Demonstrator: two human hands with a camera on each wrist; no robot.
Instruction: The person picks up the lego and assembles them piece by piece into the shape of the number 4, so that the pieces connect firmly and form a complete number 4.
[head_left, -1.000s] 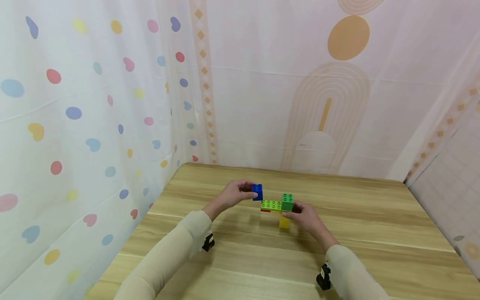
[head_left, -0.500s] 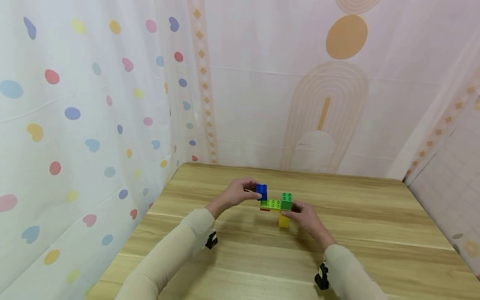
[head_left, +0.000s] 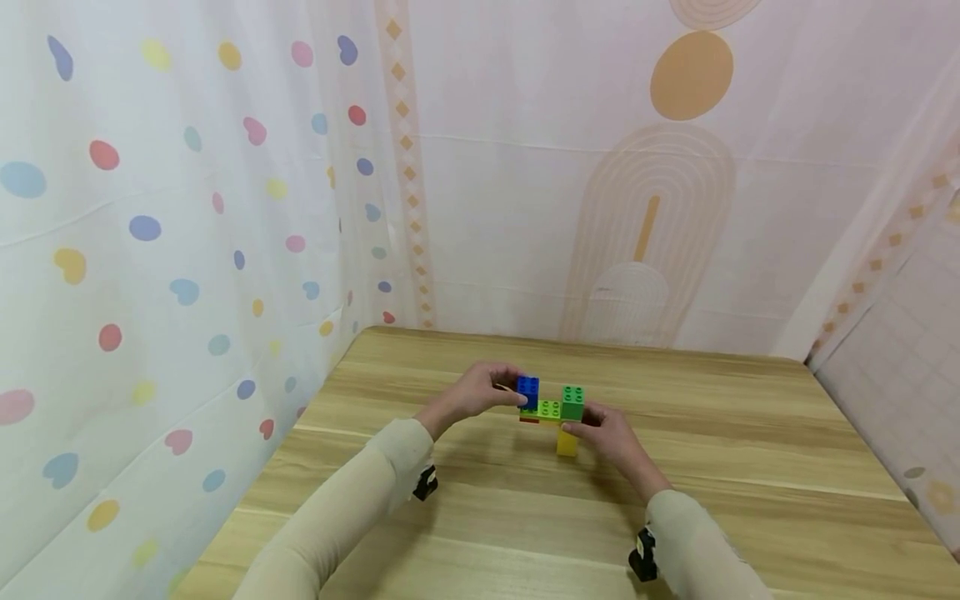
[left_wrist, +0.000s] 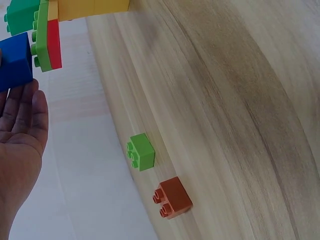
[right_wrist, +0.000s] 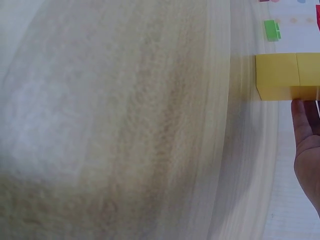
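The wood-grained bench (head_left: 480, 533) spreads out beneath the studded lime plate (head_left: 550, 409). To the plate's right, the right hand (head_left: 613, 435) grips the smooth, boxy yellow column (head_left: 567, 442) under its right end. Left of the plate, the left hand (head_left: 478, 392) is closed to a pinch on the blue block (head_left: 528, 387), at the plate's left end; I can't tell whether it's seated. A cubic plastic green block (head_left: 573, 405) tops the right end.

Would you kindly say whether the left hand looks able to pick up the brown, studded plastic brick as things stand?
Probably not yet: the left hand has the blue, studded plastic block in its grip, though the brown brick itself lies uncovered.
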